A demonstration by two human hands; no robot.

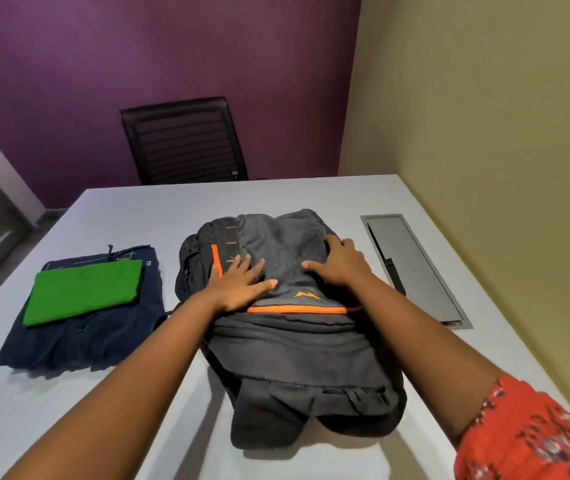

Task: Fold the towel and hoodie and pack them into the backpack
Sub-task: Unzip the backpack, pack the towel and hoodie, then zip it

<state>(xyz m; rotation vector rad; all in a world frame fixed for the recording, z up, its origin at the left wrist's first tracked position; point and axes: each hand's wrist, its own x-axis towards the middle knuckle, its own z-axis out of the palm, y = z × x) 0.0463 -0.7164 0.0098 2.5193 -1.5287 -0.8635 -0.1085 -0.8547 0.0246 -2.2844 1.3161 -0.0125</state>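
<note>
White table (pixel 69 427) under me, black bag (pixel 304 348) lying in its middle, my left hand (pixel 242 282) and right hand (pixel 339 263) flat on bag, fingers open, green towel (pixel 84 292) on folded hoodie (pixel 79 337) left, chair (pixel 183 140), purple wall (pixel 138 46) behind

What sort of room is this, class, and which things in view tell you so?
Probably an office or meeting room: a long white table with a built-in cable hatch, a black mesh office chair at its far end, and plain painted walls.

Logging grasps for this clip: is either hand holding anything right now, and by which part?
Nothing is gripped. The left hand and right hand lie flat, fingers spread, on top of the backpack.
</note>
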